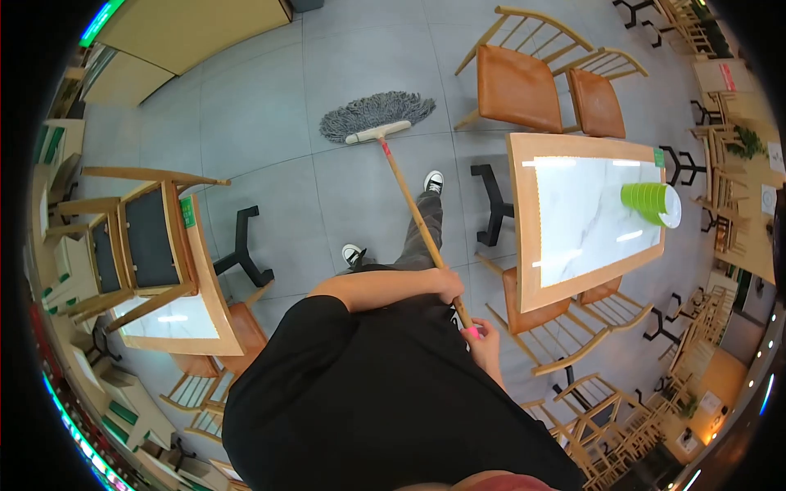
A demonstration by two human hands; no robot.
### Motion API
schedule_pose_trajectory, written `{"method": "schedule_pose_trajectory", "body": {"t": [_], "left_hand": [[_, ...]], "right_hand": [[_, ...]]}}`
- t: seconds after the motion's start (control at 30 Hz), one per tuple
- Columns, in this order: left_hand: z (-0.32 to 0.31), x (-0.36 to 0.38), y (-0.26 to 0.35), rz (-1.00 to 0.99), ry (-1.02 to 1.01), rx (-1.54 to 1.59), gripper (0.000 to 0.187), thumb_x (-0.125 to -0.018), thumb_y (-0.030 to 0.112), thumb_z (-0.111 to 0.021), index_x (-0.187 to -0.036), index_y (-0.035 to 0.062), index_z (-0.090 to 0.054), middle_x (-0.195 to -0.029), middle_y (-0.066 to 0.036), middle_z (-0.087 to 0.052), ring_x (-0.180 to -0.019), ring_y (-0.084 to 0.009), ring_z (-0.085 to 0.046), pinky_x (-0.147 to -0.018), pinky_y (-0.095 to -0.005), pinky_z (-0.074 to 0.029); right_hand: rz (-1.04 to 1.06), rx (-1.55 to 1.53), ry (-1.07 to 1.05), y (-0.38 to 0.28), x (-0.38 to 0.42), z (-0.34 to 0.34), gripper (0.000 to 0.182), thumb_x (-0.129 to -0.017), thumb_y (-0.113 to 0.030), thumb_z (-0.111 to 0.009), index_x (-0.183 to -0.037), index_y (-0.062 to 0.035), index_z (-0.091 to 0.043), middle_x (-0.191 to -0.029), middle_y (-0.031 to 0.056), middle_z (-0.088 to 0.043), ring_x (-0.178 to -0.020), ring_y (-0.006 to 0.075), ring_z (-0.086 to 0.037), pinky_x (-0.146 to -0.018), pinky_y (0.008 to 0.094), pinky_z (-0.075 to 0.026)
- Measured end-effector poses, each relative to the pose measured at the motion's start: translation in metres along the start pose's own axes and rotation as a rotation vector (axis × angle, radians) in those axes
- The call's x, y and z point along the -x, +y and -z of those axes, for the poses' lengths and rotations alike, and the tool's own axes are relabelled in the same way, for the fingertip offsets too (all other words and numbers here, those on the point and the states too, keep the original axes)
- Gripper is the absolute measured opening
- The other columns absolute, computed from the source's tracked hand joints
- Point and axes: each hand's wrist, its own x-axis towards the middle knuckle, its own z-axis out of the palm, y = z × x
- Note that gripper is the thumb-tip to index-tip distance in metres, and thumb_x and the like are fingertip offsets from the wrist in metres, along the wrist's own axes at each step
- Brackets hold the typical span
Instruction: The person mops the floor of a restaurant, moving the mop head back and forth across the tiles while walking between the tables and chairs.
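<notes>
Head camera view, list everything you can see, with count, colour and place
mop: one, grey head, wooden handle, on the floor ahead
floor: grey tiles
table: one, white marble top with wood rim, right
bowls: one green stack lying on its side, on that table
chairs: two, orange seats, beyond the table
dark chairs: two, upturned on a left table
shoes: two, black and white
left hand: on the handle, upper grip
right hand: at the handle's pink end

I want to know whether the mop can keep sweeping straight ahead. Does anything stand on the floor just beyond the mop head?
Nothing visible does. The mop head lies on bare grey floor, which continues beyond it. The chairs and table stand off to the right.
</notes>
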Motion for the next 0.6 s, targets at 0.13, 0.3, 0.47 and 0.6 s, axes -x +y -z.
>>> {"method": "schedule_pose_trajectory", "body": {"t": [0.13, 0.3, 0.47, 0.6], "left_hand": [[-0.013, 0.002, -0.022, -0.031, 0.17, -0.012, 0.021, -0.07, 0.023, -0.065, -0.09, 0.0164, -0.066, -0.087, -0.007, -0.066, -0.094, -0.0286, -0.06, -0.091, -0.053, -0.038], [0.017, 0.003, -0.075, 0.161, 0.569, -0.111, 0.017, -0.067, 0.024, -0.07, -0.08, 0.0159, -0.061, -0.077, -0.004, -0.062, -0.088, -0.0244, -0.059, -0.091, -0.0467, -0.039], [0.066, 0.016, -0.218, 0.273, 1.033, 0.15, 0.009, -0.069, 0.014, -0.063, -0.073, 0.0133, -0.055, -0.075, -0.007, -0.059, -0.078, -0.0277, -0.058, -0.077, -0.0431, -0.043], [0.135, 0.071, -0.299, 0.506, 1.106, 0.08, 0.004, -0.074, 0.011, -0.058, -0.077, 0.0103, -0.056, -0.08, -0.011, -0.057, -0.079, -0.031, -0.057, -0.071, -0.0398, -0.045]], "right_hand": [[-0.131, 0.02, 0.117, -0.019, -0.005, -0.017, 0.032, -0.069, -0.009, -0.073, -0.099, -0.0005, -0.062, -0.066, 0.0076, -0.062, -0.052, 0.0132, -0.057, -0.047, 0.0263, -0.044], [-0.035, -0.169, 0.015, -0.046, -0.092, -0.028, 0.028, -0.07, -0.001, -0.071, -0.095, 0.005, -0.06, -0.087, 0.0106, -0.063, -0.061, 0.0164, -0.061, -0.053, 0.0264, -0.052], [0.088, -0.508, -0.218, -0.121, -0.223, -0.097, 0.029, -0.074, 0.004, -0.065, -0.1, 0.004, -0.056, -0.079, 0.0084, -0.061, -0.054, 0.0115, -0.054, -0.044, 0.0243, -0.041], [0.204, -0.445, -0.247, -0.211, -0.295, -0.151, 0.033, -0.074, -0.003, -0.063, -0.107, 0.002, -0.057, -0.097, 0.0103, -0.06, -0.068, 0.0133, -0.06, -0.053, 0.0263, -0.05]]}}
